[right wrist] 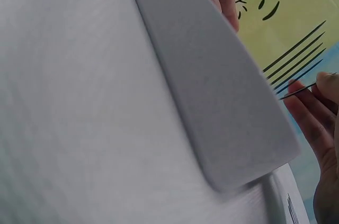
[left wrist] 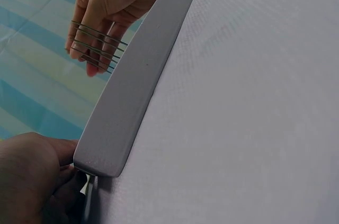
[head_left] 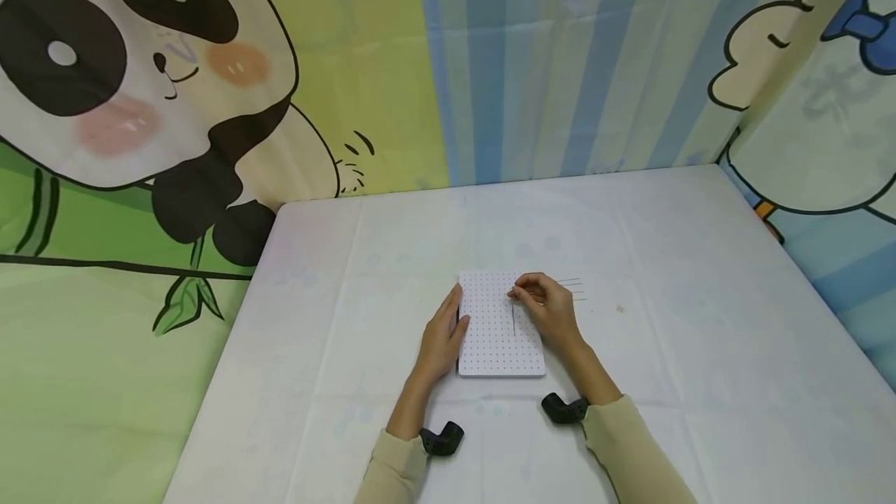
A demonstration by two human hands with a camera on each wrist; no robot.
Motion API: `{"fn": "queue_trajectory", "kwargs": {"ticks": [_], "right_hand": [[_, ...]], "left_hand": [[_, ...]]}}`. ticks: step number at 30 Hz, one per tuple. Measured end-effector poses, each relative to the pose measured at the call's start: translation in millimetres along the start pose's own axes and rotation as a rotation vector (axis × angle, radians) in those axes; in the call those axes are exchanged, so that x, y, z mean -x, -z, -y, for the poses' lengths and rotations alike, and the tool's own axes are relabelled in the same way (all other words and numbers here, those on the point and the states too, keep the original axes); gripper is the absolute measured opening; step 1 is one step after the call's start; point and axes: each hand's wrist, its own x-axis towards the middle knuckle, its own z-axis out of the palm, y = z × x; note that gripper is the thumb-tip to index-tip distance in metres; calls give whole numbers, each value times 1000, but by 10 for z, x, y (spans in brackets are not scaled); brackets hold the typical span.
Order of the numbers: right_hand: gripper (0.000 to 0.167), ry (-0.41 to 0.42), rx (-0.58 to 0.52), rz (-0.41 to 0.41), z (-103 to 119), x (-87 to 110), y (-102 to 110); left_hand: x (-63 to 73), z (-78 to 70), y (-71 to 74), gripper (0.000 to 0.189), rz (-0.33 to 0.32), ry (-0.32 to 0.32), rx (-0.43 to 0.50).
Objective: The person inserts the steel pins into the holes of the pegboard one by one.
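A white pegboard with rows of small holes lies on the table in the head view. Several thin metal rods stand up from its top, side by side in a line. My right hand is over the board's right half, pinching one thin rod between thumb and fingertips; in the right wrist view its lower end meets the board's top edge, close to the standing rods. My left hand holds the board's left edge, thumb on top and fingers along the side, partly hidden under it.
More thin rods lie on the white-covered table, just right of the board. A black device sits at the left wrist and another at the right. Behind the table hangs a printed cartoon curtain.
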Motion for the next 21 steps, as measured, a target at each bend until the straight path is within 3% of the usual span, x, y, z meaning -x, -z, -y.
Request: {"fn": "queue_trajectory", "kwargs": {"ticks": [6,14,21], "right_hand": [[11,3,78,13,13,9,-2],[15,82,104,81,329,-35,16],[15,54,142,104,383,-59,30]], "left_hand": [[1,-5,-6,55,3,4,0],[0,10,-10,55,12,25,5],[-10,26,-15,56,12,22,8]]}}
